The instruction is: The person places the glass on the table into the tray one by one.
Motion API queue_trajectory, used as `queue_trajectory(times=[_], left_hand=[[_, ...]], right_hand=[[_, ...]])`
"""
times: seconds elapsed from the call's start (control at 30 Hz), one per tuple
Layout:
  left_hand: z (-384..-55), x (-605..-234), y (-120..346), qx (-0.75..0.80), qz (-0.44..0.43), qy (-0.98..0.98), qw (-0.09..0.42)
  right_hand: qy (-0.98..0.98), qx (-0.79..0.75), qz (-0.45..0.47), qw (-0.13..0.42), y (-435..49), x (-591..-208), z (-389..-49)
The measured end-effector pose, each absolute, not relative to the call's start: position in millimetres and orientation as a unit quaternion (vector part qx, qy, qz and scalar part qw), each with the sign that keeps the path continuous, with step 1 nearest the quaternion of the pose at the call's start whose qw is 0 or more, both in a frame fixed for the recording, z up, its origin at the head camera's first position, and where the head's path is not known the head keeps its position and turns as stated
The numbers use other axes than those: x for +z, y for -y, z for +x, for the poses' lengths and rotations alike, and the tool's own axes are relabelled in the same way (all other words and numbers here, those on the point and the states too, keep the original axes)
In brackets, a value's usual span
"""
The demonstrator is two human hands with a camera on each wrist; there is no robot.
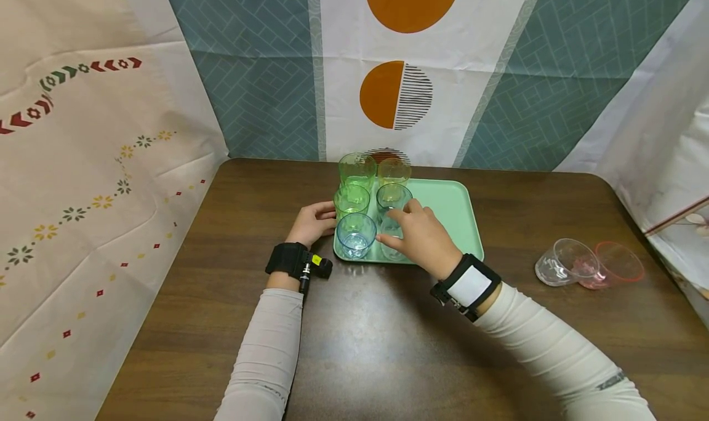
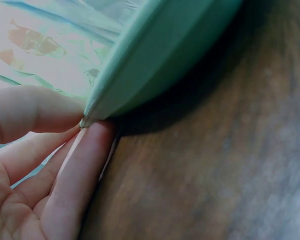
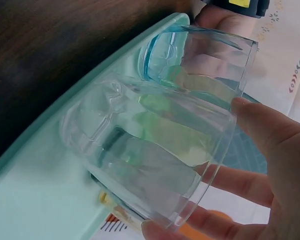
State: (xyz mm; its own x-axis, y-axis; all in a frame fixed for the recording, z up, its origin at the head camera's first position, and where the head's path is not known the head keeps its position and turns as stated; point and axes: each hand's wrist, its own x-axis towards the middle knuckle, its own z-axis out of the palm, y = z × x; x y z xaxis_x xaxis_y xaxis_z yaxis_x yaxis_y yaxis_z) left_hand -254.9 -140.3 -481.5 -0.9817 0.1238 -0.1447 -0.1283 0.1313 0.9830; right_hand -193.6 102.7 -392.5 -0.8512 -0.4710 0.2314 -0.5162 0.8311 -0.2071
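My left hand [image 1: 314,224] is at the left edge of a mint green tray [image 1: 451,215]. In the left wrist view its thumb and fingers pinch the tray's rim [image 2: 155,60]. My right hand [image 1: 426,239] grips a clear glass [image 3: 135,145] near its rim, thumb on one side and fingers on the other. That glass is upright at the tray's front, beside a blue glass [image 1: 356,239]. Behind these two are a green glass [image 1: 351,202] and a grey-tinted glass [image 1: 392,194]. Farther back come a larger green glass [image 1: 357,172] and a yellow glass [image 1: 394,172].
On the right of the brown table [image 1: 354,347], another clear glass [image 1: 556,267] and a pink glass [image 1: 604,273] with a red rim are close together. Patterned cloth [image 1: 266,70] hangs behind the table's back edge, and more cloth [image 1: 111,224] lines the left side.
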Motion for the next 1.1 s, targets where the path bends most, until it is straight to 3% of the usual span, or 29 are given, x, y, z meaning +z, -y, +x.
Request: queue_trajectory(times=[1.1], left_hand=[[-253,-478,140,0.664,-0.006,-0.741,0.1]], right_hand=[[0.956,0.166,0.233,0.064,-131,-385,-190]])
